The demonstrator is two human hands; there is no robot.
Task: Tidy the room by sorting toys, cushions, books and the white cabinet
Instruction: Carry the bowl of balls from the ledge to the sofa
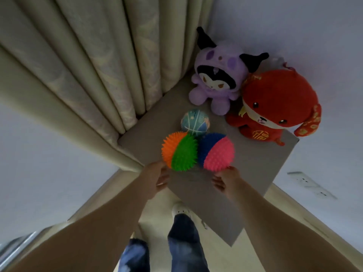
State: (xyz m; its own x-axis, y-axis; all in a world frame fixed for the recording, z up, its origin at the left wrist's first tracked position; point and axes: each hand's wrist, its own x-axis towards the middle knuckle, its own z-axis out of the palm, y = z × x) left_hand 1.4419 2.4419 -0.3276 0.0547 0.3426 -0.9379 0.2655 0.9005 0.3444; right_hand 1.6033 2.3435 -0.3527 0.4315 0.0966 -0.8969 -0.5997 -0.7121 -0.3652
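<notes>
On the grey cabinet top [249,169] in the corner sit an orange-and-green spiky ball [179,152] and a blue-and-pink spiky ball [216,152], side by side and touching. Behind them rests a small pale patterned ball [195,122]. A purple plush toy [216,79] and a red plush toy [275,107] lean against the wall at the back. My left hand [157,178] is at the near side of the orange-and-green ball, fingers curled at its base. My right hand [227,179] touches the pink side of the other ball with its fingertips.
Beige curtains [88,65] hang at the left, right against the cabinet's edge. White walls [314,36] close the corner, with a wall socket [310,184] at the right. My legs in jeans and a white shoe [180,210] stand on the light floor below.
</notes>
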